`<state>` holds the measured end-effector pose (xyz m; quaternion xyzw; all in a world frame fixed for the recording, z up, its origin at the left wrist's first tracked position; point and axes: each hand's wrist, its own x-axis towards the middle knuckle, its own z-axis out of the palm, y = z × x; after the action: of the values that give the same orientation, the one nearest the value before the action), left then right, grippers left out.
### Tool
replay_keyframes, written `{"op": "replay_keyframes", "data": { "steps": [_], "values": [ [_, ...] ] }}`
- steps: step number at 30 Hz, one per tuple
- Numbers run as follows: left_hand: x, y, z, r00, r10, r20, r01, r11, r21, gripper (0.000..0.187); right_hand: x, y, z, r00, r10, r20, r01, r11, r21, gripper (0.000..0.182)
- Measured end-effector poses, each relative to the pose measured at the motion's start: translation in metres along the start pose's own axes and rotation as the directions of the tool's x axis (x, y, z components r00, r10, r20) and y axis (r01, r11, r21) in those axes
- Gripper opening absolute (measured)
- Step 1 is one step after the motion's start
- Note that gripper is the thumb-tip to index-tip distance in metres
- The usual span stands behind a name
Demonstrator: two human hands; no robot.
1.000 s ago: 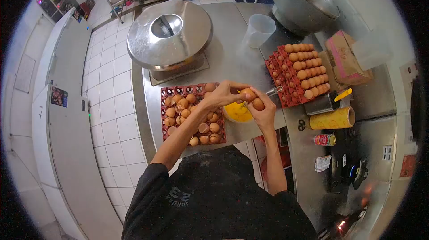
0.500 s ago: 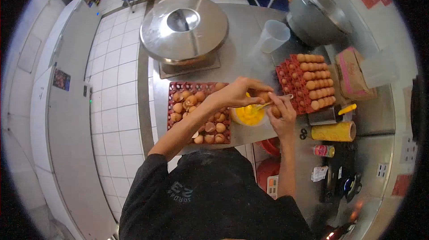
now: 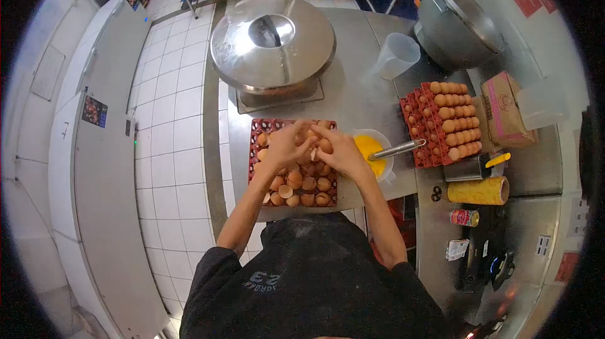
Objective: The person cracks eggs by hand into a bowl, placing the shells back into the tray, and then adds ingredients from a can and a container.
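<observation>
Both hands are over a red egg tray (image 3: pixel 254 129) filled with cracked shells and shell halves. My left hand (image 3: pixel 285 148) curls its fingers around an eggshell (image 3: pixel 310 141), partly hidden by the fingers. Beside it, my right hand (image 3: pixel 345 155) pinches a brown eggshell (image 3: pixel 325 146), almost touching the left fingertips. Just right of the tray stands a clear bowl (image 3: pixel 388 165) with yellow yolks (image 3: pixel 368 148) inside. A whisk (image 3: pixel 403 149) leans in this bowl, its metal handle resting across the rim to the right.
Stacked red trays of brown eggs (image 3: pixel 455 118) stand right of the bowl. Behind are a large lidded pan (image 3: pixel 277 55), a plastic jug (image 3: pixel 399 55) and a big pot (image 3: pixel 457 30). A cardboard box (image 3: pixel 504 109), yellow roll (image 3: pixel 479 191) and can (image 3: pixel 464 217) line the right side.
Both hands have moved left from above the bowl to above the shell tray, holding shells. The whisk handle and bowl are now uncovered. The camera view has shifted slightly.
</observation>
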<state>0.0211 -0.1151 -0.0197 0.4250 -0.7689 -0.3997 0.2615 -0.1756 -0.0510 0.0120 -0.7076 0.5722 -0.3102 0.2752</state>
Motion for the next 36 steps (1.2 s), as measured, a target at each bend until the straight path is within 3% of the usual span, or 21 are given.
{"op": "replay_keyframes", "data": {
  "steps": [1, 2, 3, 4, 6, 8, 9, 11, 12, 13, 15, 16, 18, 19, 21, 23, 25, 26, 28, 32, 36],
  "values": [
    [0.000, -0.015, 0.005, 1.000, -0.002, -0.007, 0.002, 1.000, 0.006, 0.042, 0.003, 0.002, 0.005, 0.999, 0.008, 0.034, -0.004, 0.995, -0.105, 0.048],
    [0.000, -0.039, 0.016, 0.991, 0.128, -0.043, -0.113, 0.962, 0.250, 0.044, 0.007, 0.001, 0.009, 0.997, 0.014, 0.070, 0.001, 0.978, -0.209, 0.049],
    [0.001, -0.047, 0.018, 0.965, 0.258, -0.052, -0.202, 0.852, 0.483, 0.046, 0.006, -0.005, 0.008, 0.997, -0.004, 0.079, 0.020, 0.977, -0.210, 0.049],
    [0.004, -0.052, 0.022, 0.939, 0.334, -0.082, -0.250, 0.826, 0.506, 0.043, -0.001, -0.011, 0.004, 1.000, 0.011, -0.011, -0.012, 0.994, -0.106, 0.045],
    [0.022, -0.047, 0.022, 0.958, 0.282, -0.057, -0.233, 0.876, 0.423, 0.041, -0.015, -0.018, -0.010, 0.996, 0.030, -0.085, -0.031, 0.999, -0.007, 0.042],
    [0.041, -0.039, 0.030, 0.974, 0.226, 0.026, -0.226, 0.945, 0.235, 0.032, -0.035, -0.020, -0.024, 0.949, 0.273, -0.160, -0.218, 0.931, 0.292, 0.025],
    [0.052, -0.034, 0.039, 0.976, 0.218, 0.020, -0.217, 0.950, 0.224, 0.032, -0.043, -0.021, -0.033, 0.950, 0.276, -0.149, -0.226, 0.932, 0.282, 0.025],
    [0.077, -0.021, 0.056, 0.990, -0.019, 0.138, -0.024, 0.952, 0.306, 0.026, -0.054, -0.023, -0.047, 0.815, 0.566, -0.124, -0.348, 0.649, 0.676, 0.022],
    [0.091, -0.032, 0.074, 0.984, -0.008, 0.178, -0.072, 0.896, 0.439, 0.026, -0.061, -0.019, -0.047, 0.811, 0.555, -0.186, -0.275, 0.642, 0.716, 0.022],
    [0.096, -0.044, 0.090, 0.983, 0.002, 0.183, -0.082, 0.897, 0.434, 0.026, -0.068, -0.011, -0.045, 0.807, 0.558, -0.196, -0.273, 0.646, 0.713, 0.022],
    [0.104, -0.048, 0.107, 0.981, 0.048, 0.187, -0.151, 0.795, 0.588, 0.026, -0.076, 0.000, -0.046, 0.824, 0.523, -0.218, -0.068, 0.473, 0.878, 0.028],
    [0.110, -0.051, 0.113, 0.979, 0.058, 0.197, -0.165, 0.794, 0.585, 0.026, -0.080, 0.005, -0.046, 0.817, 0.528, -0.230, -0.061, 0.477, 0.877, 0.028],
    [0.112, -0.048, 0.108, 0.979, -0.081, 0.188, -0.022, 0.874, 0.486, 0.028, -0.082, -0.001, -0.044, 0.764, 0.613, -0.200, -0.056, 0.371, 0.927, 0.032],
    [0.111, -0.049, 0.102, 0.977, -0.079, 0.198, -0.029, 0.871, 0.491, 0.028, -0.083, -0.001, -0.043, 0.759, 0.619, -0.203, -0.049, 0.365, 0.930, 0.032],
    [0.109, -0.055, 0.088, 0.995, -0.039, 0.087, 0.015, 0.967, 0.256, 0.032, -0.082, -0.001, -0.045, 0.752, 0.638, -0.167, -0.040, 0.297, 0.954, 0.035],
    [0.099, -0.037, 0.077, 0.998, 0.046, 0.031, -0.052, 0.966, 0.255, 0.036, -0.077, -0.002, -0.046, 0.749, 0.642, -0.161, -0.034, 0.281, 0.959, 0.037],
    [0.063, 0.031, 0.049, 0.980, 0.011, -0.196, -0.076, 0.942, -0.327, 0.038, -0.073, -0.002, -0.042, 0.736, 0.660, -0.152, -0.027, 0.254, 0.967, 0.039],
    [0.051, 0.050, 0.050, 0.984, 0.019, -0.176, -0.076, 0.944, -0.322, 0.038, -0.069, 0.000, -0.041, 0.758, 0.636, -0.140, -0.025, 0.244, 0.970, 0.039],
    [0.028, 0.082, 0.065, 0.893, -0.022, -0.450, -0.322, 0.666, -0.673, 0.043, -0.065, 0.002, -0.039, 0.768, 0.626, -0.133, -0.022, 0.234, 0.972, 0.039],
    [-0.004, 0.121, 0.097, 0.902, 0.125, -0.414, -0.348, 0.777, -0.525, 0.050, -0.054, -0.012, -0.037, 0.795, 0.587, -0.154, 0.047, 0.193, 0.980, 0.038],
    [-0.006, 0.127, 0.105, 0.849, 0.053, -0.525, -0.353, 0.796, -0.491, 0.054, -0.063, -0.007, -0.048, 0.801, 0.580, -0.150, 0.070, 0.158, 0.985, 0.036]
  ]
}}
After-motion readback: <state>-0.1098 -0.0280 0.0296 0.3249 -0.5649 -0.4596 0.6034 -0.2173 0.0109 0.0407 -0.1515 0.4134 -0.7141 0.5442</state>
